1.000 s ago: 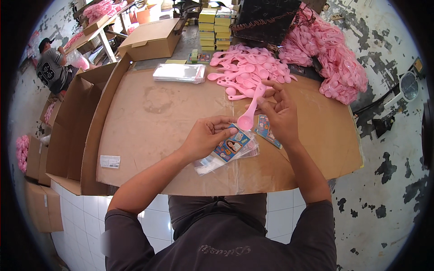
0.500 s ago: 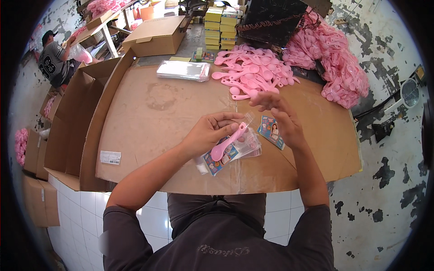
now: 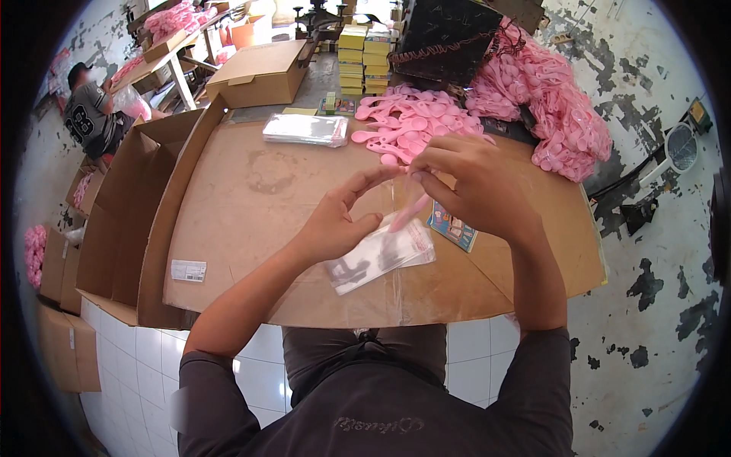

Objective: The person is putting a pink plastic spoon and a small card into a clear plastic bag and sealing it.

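Note:
My right hand (image 3: 472, 179) pinches the top end of a clear plastic bag, thumb against fingers. A pink plastic spoon (image 3: 409, 215) hangs below the pinch, blurred and seen nearly edge-on. My left hand (image 3: 339, 221) is to its left, thumb and fingers apart, with its stretched fingertips reaching the bag's top by the right fingertips. Beneath the hands lies a small stack of clear plastic bags (image 3: 373, 263) on the cardboard. Printed picture cards (image 3: 453, 226) lie beside it, partly covered by my right hand.
A heap of pink spoons (image 3: 422, 118) lies at the far middle, bagged spoons (image 3: 567, 114) to its right. Another clear bag stack (image 3: 304, 129) sits far left of the heap. Card stacks (image 3: 363, 57) stand behind. An open carton (image 3: 122, 221) borders the left side; a person (image 3: 91, 114) sits beyond.
My right hand has come down and left and now pinches the bag's top. My left hand has let go of the spoon and opened. The spoon has swung upright, uncovering the bag stack.

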### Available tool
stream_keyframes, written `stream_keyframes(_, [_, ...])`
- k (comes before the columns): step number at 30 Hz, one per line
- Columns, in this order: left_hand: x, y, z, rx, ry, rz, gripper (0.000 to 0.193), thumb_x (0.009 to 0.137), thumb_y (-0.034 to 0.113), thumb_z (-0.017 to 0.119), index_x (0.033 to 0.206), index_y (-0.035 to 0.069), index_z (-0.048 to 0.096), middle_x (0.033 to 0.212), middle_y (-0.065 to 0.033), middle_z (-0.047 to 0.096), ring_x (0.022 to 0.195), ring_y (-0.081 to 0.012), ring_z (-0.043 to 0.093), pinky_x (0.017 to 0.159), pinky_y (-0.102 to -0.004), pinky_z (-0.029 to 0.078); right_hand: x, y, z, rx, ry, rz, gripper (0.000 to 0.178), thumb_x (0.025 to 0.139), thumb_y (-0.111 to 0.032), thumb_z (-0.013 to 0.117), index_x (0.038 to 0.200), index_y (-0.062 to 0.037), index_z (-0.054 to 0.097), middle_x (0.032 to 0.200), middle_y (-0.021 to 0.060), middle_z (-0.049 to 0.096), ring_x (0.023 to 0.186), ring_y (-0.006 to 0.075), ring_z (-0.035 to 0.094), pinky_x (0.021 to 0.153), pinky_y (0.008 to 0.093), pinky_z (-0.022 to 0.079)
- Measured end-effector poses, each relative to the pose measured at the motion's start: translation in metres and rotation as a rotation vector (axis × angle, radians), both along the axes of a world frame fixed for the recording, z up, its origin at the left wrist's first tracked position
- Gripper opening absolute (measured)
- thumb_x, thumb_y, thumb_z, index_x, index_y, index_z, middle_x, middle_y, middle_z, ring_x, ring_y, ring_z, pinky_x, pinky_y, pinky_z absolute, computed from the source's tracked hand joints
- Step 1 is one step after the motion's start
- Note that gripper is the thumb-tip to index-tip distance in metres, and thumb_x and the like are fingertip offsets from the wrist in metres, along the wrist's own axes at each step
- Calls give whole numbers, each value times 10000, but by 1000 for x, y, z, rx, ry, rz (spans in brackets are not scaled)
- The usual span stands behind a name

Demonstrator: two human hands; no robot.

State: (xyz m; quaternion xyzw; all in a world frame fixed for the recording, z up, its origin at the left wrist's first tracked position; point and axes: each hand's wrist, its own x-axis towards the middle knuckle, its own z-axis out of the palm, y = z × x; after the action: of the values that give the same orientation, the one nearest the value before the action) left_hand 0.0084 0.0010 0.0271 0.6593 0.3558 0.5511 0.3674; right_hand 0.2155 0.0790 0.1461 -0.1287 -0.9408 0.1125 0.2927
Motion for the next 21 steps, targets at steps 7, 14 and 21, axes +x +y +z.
stream_keyframes(7, [12, -9, 26, 19, 61, 56, 525, 956, 141, 685, 1425, 8, 493, 1338, -131, 627, 1269, -202, 581, 1083, -363, 439, 1, -7, 4, -154, -7, -84, 133, 904, -70, 667, 1016, -13, 708, 898, 126, 707, 756, 228, 666, 691, 334, 531])
stream_keyframes(14, [15, -9, 33, -191, -178, 17, 377, 998, 76, 630, 1358, -7, 555, 1068, -64, 735, 969, -117, 705, 818, -253, 558, -3, -4, -12, 6, 293, -160, 169, 867, -65, 700, 1034, -43, 696, 949, 85, 661, 831, 221, 650, 731, 340, 520])
stream_keyframes(21, [21, -15, 28, 21, 189, 235, 432, 963, 71, 673, 1355, -52, 538, 941, -123, 754, 880, -149, 731, 789, -278, 580, -17, -14, -27, 589, 148, -108, 198, 770, -121, 739, 941, -60, 661, 956, 58, 610, 952, 216, 593, 816, 360, 455])
